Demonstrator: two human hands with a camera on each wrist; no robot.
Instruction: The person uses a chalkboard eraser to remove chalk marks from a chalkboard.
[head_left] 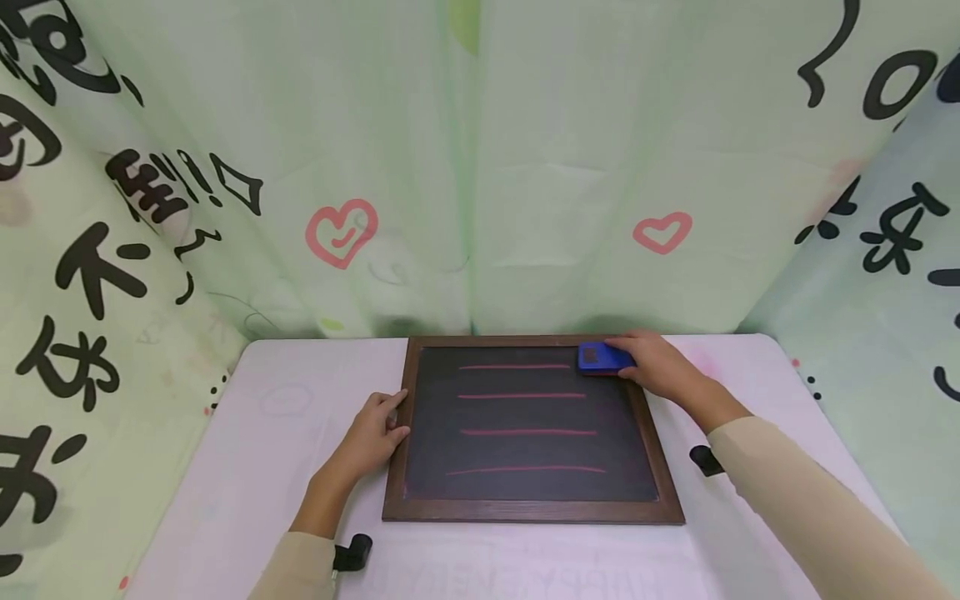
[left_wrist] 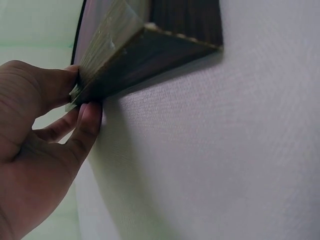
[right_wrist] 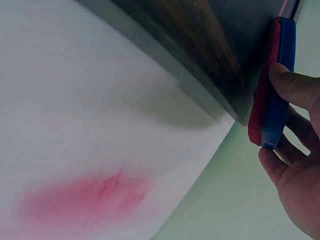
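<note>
A small chalkboard (head_left: pixel 525 417) with a brown wooden frame lies on the table, several red chalk lines drawn across it. At its left side my left hand (head_left: pixel 375 435) pinches the frame edge; in the left wrist view the thumb is on one face of the frame (left_wrist: pixel 185 22) and fingertips are at its lower edge. My right hand (head_left: pixel 660 364) grips a blue chalkboard eraser (head_left: pixel 602 357) at the board's upper right corner, by the right end of the top line. Red felt shows along the eraser's (right_wrist: pixel 266 90) board side in the right wrist view.
The white table (head_left: pixel 300 375) carries a pink smudge (right_wrist: pixel 90 197) right of the board. Pale green curtains (head_left: pixel 540 167) with black characters and red hearts hang behind and at both sides. A black wrist device (head_left: pixel 352 552) sits by the left sleeve.
</note>
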